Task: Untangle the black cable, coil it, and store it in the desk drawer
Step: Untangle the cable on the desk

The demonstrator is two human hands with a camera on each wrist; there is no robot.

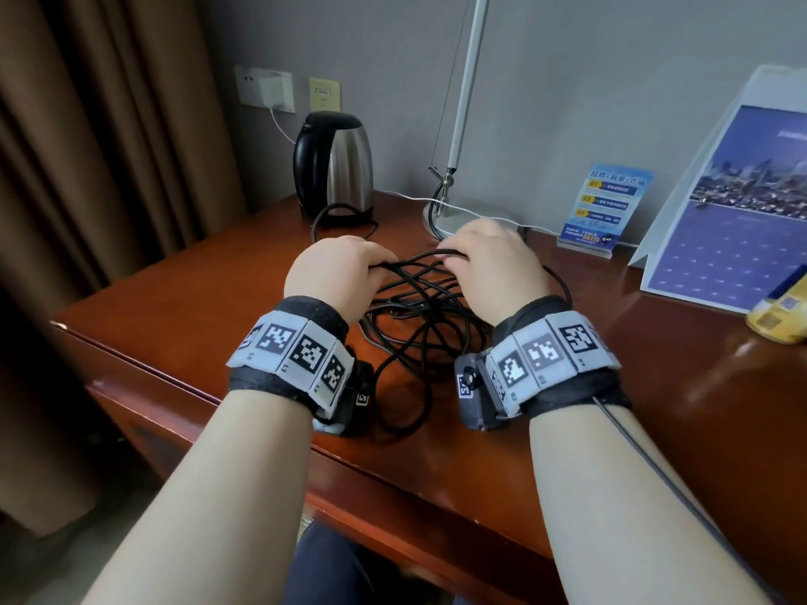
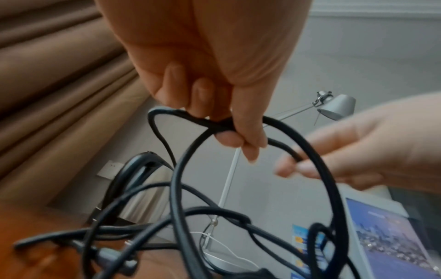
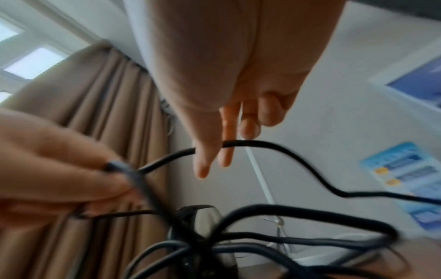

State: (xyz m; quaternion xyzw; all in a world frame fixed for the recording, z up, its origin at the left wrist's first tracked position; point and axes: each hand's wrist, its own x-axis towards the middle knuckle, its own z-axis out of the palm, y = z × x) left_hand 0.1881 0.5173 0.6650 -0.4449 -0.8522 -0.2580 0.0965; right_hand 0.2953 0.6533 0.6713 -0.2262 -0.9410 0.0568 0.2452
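While your left hand [image 2: 210, 98] pinched crossed strands and your right hand [image 3: 229, 120] hooked one, the black cable [image 1: 419, 316] looked limp, light; holding near loops seemed best.

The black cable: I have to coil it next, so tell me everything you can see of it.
The black cable is a long, thin, round cord with a matte, rubbery look, lying in a loose tangle of crossing loops on the reddish wooden desk. Its upper loops are lifted. The left hand pinches crossing strands; the right hand pinches a single strand between thumb and fingers. One loop reaches the desk's front edge. A grey connector-like piece shows low in the tangle.
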